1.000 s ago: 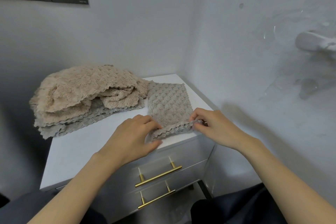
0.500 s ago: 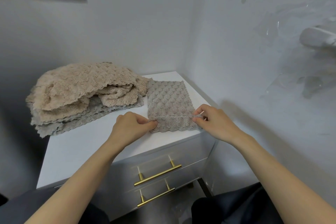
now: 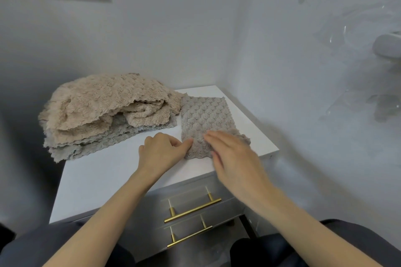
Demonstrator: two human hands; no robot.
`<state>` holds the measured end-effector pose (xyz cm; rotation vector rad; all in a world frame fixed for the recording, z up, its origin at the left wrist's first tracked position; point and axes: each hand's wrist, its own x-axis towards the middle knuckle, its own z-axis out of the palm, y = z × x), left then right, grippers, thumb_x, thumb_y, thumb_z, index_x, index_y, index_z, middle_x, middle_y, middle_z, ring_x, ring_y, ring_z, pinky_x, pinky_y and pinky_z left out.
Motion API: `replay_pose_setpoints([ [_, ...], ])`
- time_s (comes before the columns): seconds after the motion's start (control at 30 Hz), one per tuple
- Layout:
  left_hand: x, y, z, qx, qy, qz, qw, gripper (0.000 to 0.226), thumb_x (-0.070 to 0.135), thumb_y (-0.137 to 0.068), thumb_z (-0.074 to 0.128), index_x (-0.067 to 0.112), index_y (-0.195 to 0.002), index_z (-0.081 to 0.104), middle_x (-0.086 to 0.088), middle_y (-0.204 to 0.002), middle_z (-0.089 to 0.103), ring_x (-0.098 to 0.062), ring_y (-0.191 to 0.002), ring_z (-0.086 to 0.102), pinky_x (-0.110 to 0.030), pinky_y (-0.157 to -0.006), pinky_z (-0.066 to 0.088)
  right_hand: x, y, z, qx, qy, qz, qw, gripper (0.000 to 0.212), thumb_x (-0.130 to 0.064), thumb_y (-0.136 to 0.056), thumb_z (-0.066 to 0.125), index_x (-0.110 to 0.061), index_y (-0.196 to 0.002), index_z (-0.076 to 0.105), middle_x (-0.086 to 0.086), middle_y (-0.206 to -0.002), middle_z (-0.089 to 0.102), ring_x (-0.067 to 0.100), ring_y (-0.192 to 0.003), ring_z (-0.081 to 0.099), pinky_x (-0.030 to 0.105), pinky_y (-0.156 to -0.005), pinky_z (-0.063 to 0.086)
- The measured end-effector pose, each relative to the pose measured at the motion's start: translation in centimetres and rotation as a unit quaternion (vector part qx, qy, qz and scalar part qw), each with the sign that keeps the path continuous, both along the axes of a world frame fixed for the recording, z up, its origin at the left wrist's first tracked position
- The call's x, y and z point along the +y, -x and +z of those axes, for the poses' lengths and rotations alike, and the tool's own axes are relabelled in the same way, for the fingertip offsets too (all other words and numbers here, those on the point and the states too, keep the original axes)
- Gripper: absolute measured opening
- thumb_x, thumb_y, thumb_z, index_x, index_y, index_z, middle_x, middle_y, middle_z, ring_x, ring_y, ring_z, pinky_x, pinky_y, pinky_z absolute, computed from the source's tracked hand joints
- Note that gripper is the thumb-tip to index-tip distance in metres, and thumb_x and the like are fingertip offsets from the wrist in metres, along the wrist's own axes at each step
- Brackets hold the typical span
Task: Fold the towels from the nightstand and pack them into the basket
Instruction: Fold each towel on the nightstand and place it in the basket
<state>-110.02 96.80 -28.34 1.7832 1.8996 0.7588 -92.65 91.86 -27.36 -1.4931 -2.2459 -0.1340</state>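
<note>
Folded gray towel (image 3: 206, 115) lies flat on right side of nightstand surface (image 3: 104, 178). Left hand (image 3: 160, 151) is at its near-left edge, fingers curled, thumb and forefinger pinching the cloth. Right hand (image 3: 234, 156) is blurred, fingers straight and together over the towel's near-right part; contact unclear. Pile of towels (image 3: 104, 108), beige and gray, sits far left, touching the gray towel. 2 brass drawer handles (image 3: 193, 210) below.
</note>
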Motion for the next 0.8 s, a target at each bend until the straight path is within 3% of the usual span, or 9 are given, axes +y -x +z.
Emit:
replay_pose_setpoints([
  [0.13,0.2,0.1,-0.1,0.0,0.008,0.005,1.0,0.047,0.053,-0.084,0.057,0.023,-0.048,0.063,0.006,-0.051,0.051,-0.03,-0.087,0.053,-0.037,-0.081,0.04,-0.1,0.9,-1.6,-0.075,0.061,0.03,0.995,0.052,-0.015,-0.103,0.031,-0.014,-0.152,0.017,0.0,-0.16,0.014,0.013,-0.148,0.008,0.021,-0.117,-0.004],
  [0.27,0.2,-0.2,-0.3,0.005,-0.007,0.012,1.0,0.039,0.044,-0.083,0.058,0.021,-0.051,0.063,0.005,-0.059,0.056,-0.027,-0.087,0.05,-0.034,-0.074,0.035,0.0,0.3,-2.4,-0.112,0.092,0.026,0.989,0.053,-0.02,-0.104,0.022,-0.015,-0.153,0.002,-0.001,-0.161,-0.003,0.012,-0.148,-0.006,0.023,-0.115,-0.014],
  [0.5,0.2,0.1,-0.6,0.047,-0.028,-0.006,0.998,0.031,0.045,-0.085,0.059,0.021,-0.065,0.066,0.0,-0.08,0.06,-0.028,-0.098,0.049,-0.035,-0.079,0.042,0.3,-2.5,-1.9,-0.13,0.12,-0.047,0.983,0.054,-0.022,-0.105,0.021,-0.014,-0.153,0.0,0.002,-0.161,-0.002,0.013,-0.148,-0.002,0.022,-0.115,-0.009],
  [0.6,-0.4,-0.3,-0.6,0.064,-0.118,-0.039,0.99,0.016,0.035,-0.087,0.061,0.02,-0.083,0.061,-0.001,-0.094,0.051,-0.023,-0.102,0.043,-0.033,-0.082,0.04,0.4,-2.9,-1.8,-0.134,0.106,-0.062,0.983,0.053,-0.02,-0.105,0.022,-0.014,-0.153,0.003,0.002,-0.162,0.003,0.013,-0.148,0.003,0.02,-0.115,-0.004],
  [0.7,-0.9,-0.2,-0.4,0.08,-0.24,-0.16,0.954,0.008,0.012,-0.088,0.063,0.015,-0.095,0.063,-0.001,-0.098,0.055,-0.021,-0.097,0.049,-0.034,-0.08,0.044,0.9,-3.2,-1.5,-0.145,0.104,-0.06,0.982,0.055,-0.013,-0.103,0.027,-0.016,-0.154,0.006,0.001,-0.161,0.008,0.013,-0.147,0.012,0.023,-0.116,0.012],
  [0.8,-1.0,0.1,-0.3,0.118,-0.257,-0.236,0.93,0.02,0.005,-0.09,0.06,0.017,-0.1,0.072,0.003,-0.1,0.066,-0.022,-0.095,0.057,-0.034,-0.079,0.046,1.6,-3.9,-0.9,-0.133,0.104,-0.052,0.984,0.06,-0.007,-0.098,0.035,-0.022,-0.153,0.016,-0.005,-0.159,0.019,0.014,-0.142,0.027,0.029,-0.106,0.034],
])
